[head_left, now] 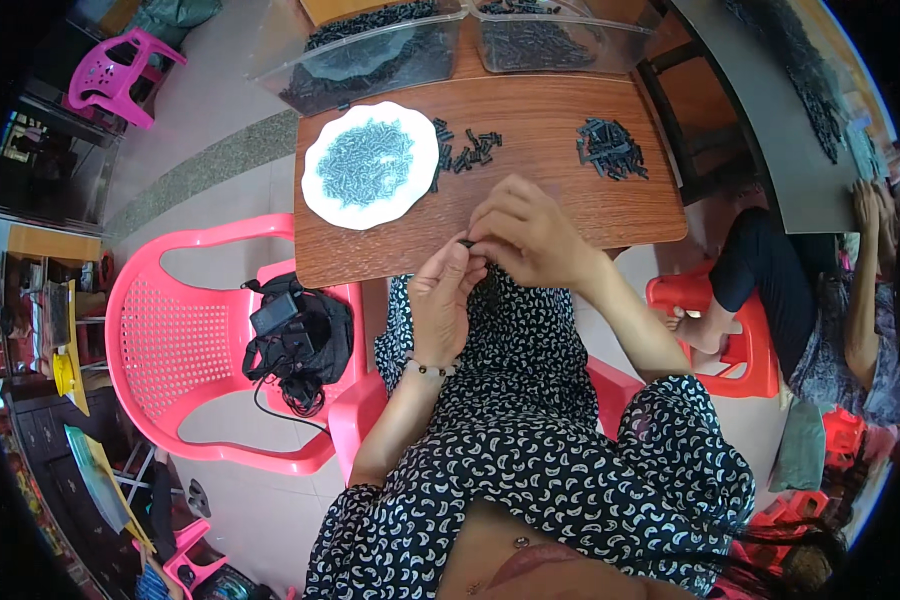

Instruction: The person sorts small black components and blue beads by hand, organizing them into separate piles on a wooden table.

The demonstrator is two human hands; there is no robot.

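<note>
Over the table's near edge, my left hand [442, 295] pinches a small black piece [466, 243] between thumb and forefinger. My right hand [530, 232] meets it there, fingers curled and pinched at the same piece, whose exact shape is mostly hidden. Beyond my hands, a white scalloped plate [426, 175] carries a heap of tiny clear, silvery parts [368, 160]. Beside the plate lies a loose scatter of short black pieces [478, 148]. Farther right sits a denser pile of black pieces [612, 150].
Two clear plastic bins [370, 75] [540, 50] of black pieces stand at the brown table's [550, 105] far side. A pink chair [185, 335] at left holds a black bag [305, 335]. Another person [840, 300] sits on the right by a grey table [815, 195].
</note>
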